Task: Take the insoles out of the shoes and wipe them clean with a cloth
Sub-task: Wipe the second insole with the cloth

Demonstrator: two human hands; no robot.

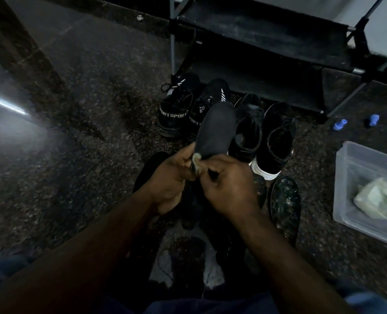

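A dark insole (219, 130) stands up from between my hands, its toe end pointing away from me. My left hand (174, 177) pinches a small pale cloth (197, 159) against the insole's heel end. My right hand (231, 189) grips that same heel end from the right, fingers curled. A speckled, dirty insole (284, 205) lies on the floor to the right of my hands. Another dark insole (151, 164) lies partly hidden under my left hand. Two pairs of black shoes stand beyond: the lettered pair (176, 109) and a white-soled pair (276, 137).
A black shoe rack (256, 41) stands behind the shoes. A clear plastic tub (346, 168) at the right holds a pale folded cloth (378, 200). Two small blue objects (340, 124) lie near the rack's foot. A dark shoe (188, 257) sits between my forearms. The floor is speckled dark stone.
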